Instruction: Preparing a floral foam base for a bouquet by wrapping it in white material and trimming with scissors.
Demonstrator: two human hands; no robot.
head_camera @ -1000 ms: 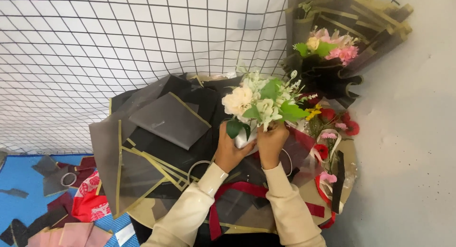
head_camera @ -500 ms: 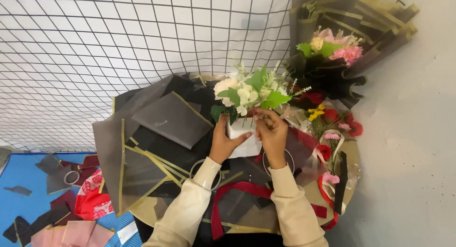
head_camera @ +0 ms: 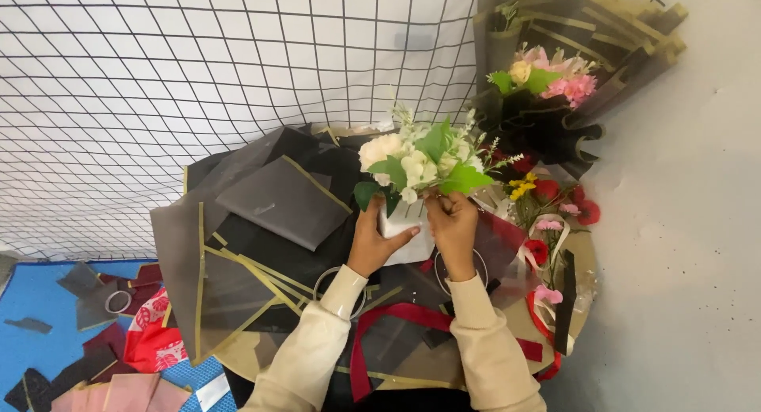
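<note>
Probably a florist's workshop, dark wrapping sheets (head_camera: 277, 202), wrapped pink bouquet (head_camera: 555, 79), red ribbon (head_camera: 412, 317), wire grid wall (head_camera: 198, 71)

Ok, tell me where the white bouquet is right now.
In the head view the white bouquet sits centre frame, held up between the left hand and right hand, above the dark wrapping sheets and left of the pink bouquet.

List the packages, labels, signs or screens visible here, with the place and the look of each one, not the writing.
Red plastic bag: on the floor at lower left, crumpled, red with a white print.
White wrapping sheet: held around the stems of the white flower bunch by the left hand and right hand.
Wrapped pink bouquet: upper right, in dark paper with gold edges.
No signs or screens.
</note>
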